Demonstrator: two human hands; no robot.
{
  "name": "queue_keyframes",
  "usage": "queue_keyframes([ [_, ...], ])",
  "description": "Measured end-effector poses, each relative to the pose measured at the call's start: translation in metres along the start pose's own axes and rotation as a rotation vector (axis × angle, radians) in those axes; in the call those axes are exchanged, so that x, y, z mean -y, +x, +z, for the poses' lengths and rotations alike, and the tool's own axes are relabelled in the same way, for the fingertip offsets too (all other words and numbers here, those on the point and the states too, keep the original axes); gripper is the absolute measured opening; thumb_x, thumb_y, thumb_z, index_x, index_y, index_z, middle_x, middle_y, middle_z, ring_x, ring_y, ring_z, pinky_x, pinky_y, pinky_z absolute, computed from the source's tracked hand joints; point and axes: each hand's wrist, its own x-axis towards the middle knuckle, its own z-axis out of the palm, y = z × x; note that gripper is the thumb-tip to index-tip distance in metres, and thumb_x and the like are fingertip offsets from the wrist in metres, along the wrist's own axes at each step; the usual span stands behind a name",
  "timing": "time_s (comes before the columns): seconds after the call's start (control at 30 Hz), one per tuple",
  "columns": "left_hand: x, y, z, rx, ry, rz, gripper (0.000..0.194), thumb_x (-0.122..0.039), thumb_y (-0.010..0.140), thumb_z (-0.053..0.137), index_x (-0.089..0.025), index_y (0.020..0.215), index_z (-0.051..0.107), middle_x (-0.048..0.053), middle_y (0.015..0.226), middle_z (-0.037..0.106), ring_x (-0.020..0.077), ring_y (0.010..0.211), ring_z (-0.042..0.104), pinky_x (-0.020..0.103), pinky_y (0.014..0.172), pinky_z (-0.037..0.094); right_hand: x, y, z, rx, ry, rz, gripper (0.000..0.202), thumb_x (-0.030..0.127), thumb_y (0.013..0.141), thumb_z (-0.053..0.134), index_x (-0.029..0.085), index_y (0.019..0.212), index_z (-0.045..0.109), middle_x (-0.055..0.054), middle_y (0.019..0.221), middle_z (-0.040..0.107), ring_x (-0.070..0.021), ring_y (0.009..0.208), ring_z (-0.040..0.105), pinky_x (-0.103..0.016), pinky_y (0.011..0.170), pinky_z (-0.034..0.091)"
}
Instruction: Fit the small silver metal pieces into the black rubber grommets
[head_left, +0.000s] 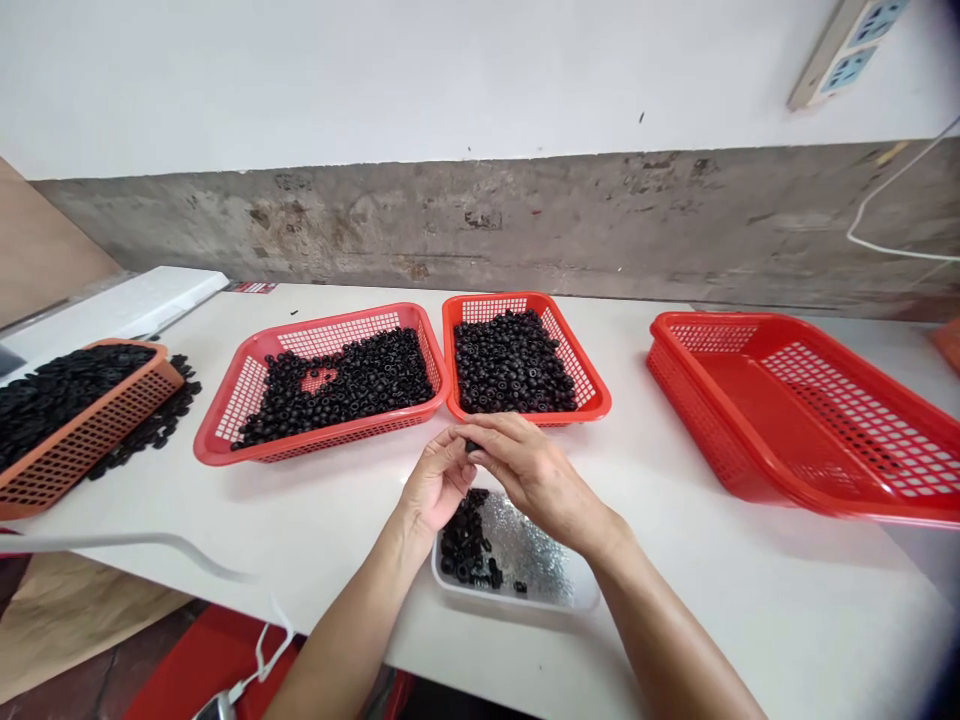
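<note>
My left hand point(437, 480) and my right hand point(525, 470) meet above a clear plastic tray, fingertips pinched together around a small black part point(471, 446). Most of that part is hidden by the fingers. Below them, the clear tray point(517, 603) holds loose black rings point(463, 545) on its left side and many small shiny pieces point(525, 550) on its right. Just behind my hands stands a red basket point(598, 405) full of black rings. Left of it, a pinkish-red basket point(217, 450) holds more of them.
An orange basket point(97, 440) heaped with flat black pieces stands at the far left, with loose pieces point(154, 420) beside it. On the right are red baskets point(712, 420), stacked. A power strip point(847, 55) hangs on the wall. A white cable point(274, 640) dangles by the table's front edge.
</note>
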Motion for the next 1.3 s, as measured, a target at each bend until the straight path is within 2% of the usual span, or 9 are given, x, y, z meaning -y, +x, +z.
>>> queue_keyframes([
  [0.2, 0.001, 0.0, -0.002, 0.052, 0.097, 0.016, 0.035, -0.022, 0.062, 0.094, -0.012, 0.088, 0.073, -0.001, 0.076, 0.07, 0.0034, 0.056, 0.059, 0.01, 0.053, 0.051, -0.002, 0.001, -0.003, -0.131, 0.05, 0.0, 0.019, 0.022, 0.098, 0.061, 0.021, 0.115, 0.071, -0.008, 0.114, 0.072, -0.0225, 0.107, 0.063, -0.042, 0.094, 0.054],
  [0.37, 0.0, -0.002, 0.0, 0.126, 0.181, 0.0, 0.041, -0.027, 0.063, 0.094, -0.012, 0.095, 0.075, 0.006, 0.088, 0.075, 0.0111, 0.073, 0.069, 0.015, 0.062, 0.054, -0.003, 0.0, -0.005, -0.166, 0.031, 0.059, 0.017, 0.026, 0.096, 0.065, 0.025, 0.11, 0.073, -0.007, 0.109, 0.073, -0.0214, 0.102, 0.066, -0.041, 0.091, 0.054],
  [0.47, 0.0, -0.003, 0.001, 0.142, 0.202, -0.016, 0.04, -0.026, 0.063, 0.094, -0.011, 0.095, 0.076, 0.007, 0.088, 0.075, 0.0124, 0.076, 0.069, 0.016, 0.063, 0.053, -0.005, 0.0, -0.01, -0.142, -0.001, 0.019, 0.019, 0.025, 0.096, 0.064, 0.025, 0.114, 0.072, -0.007, 0.108, 0.073, -0.0219, 0.101, 0.066, -0.041, 0.089, 0.054],
  [0.67, 0.003, -0.001, -0.001, 0.132, 0.208, -0.04, 0.033, -0.029, 0.068, 0.091, -0.011, 0.092, 0.075, 0.006, 0.083, 0.074, 0.01, 0.065, 0.066, 0.015, 0.053, 0.048, -0.009, -0.003, -0.025, 0.024, 0.062, 0.004, 0.026, 0.027, 0.101, 0.057, 0.024, 0.125, 0.066, -0.008, 0.114, 0.072, -0.0203, 0.104, 0.068, -0.038, 0.091, 0.057],
  [0.8, 0.005, -0.001, 0.0, 0.13, 0.263, -0.03, 0.033, -0.032, 0.07, 0.09, -0.012, 0.09, 0.075, 0.005, 0.076, 0.072, 0.01, 0.061, 0.065, 0.016, 0.051, 0.045, -0.009, -0.004, -0.028, 0.054, 0.053, 0.035, 0.023, 0.02, 0.102, 0.051, 0.022, 0.118, 0.067, -0.007, 0.109, 0.072, -0.0201, 0.102, 0.068, -0.037, 0.091, 0.057],
  [0.93, 0.005, -0.002, 0.004, 0.107, 0.306, -0.001, 0.036, -0.036, 0.072, 0.088, -0.013, 0.096, 0.075, 0.003, 0.074, 0.071, 0.0074, 0.057, 0.062, 0.015, 0.052, 0.045, -0.009, -0.004, -0.021, 0.028, -0.08, 0.061, 0.019, 0.017, 0.102, 0.046, 0.016, 0.104, 0.065, -0.009, 0.101, 0.07, -0.0208, 0.096, 0.067, -0.036, 0.084, 0.054],
  [1.13, 0.004, -0.005, 0.01, 0.09, 0.405, 0.038, 0.045, -0.041, 0.071, 0.088, -0.013, 0.103, 0.075, 0.002, 0.071, 0.069, 0.0086, 0.058, 0.063, 0.015, 0.05, 0.043, -0.014, -0.004, -0.01, -0.006, -0.294, 0.08, 0.022, 0.017, 0.102, 0.043, 0.015, 0.091, 0.062, -0.008, 0.088, 0.069, -0.0185, 0.079, 0.064, -0.031, 0.071, 0.048],
  [1.2, 0.003, -0.006, 0.011, 0.088, 0.422, 0.057, 0.042, -0.04, 0.071, 0.088, -0.015, 0.102, 0.075, 0.002, 0.073, 0.071, 0.0085, 0.058, 0.064, 0.015, 0.05, 0.042, -0.015, -0.005, -0.008, -0.042, -0.288, 0.097, 0.022, 0.019, 0.102, 0.044, 0.015, 0.091, 0.063, -0.008, 0.085, 0.069, -0.0179, 0.076, 0.064, -0.03, 0.069, 0.048],
  [1.3, 0.002, -0.006, 0.012, 0.094, 0.407, 0.077, 0.036, -0.04, 0.074, 0.086, -0.016, 0.097, 0.073, 0.003, 0.082, 0.073, 0.0082, 0.06, 0.064, 0.015, 0.051, 0.044, -0.012, -0.006, -0.009, -0.162, -0.143, 0.179, 0.016, 0.023, 0.1, 0.052, 0.016, 0.093, 0.065, -0.006, 0.084, 0.071, -0.0168, 0.076, 0.067, -0.027, 0.068, 0.05],
])
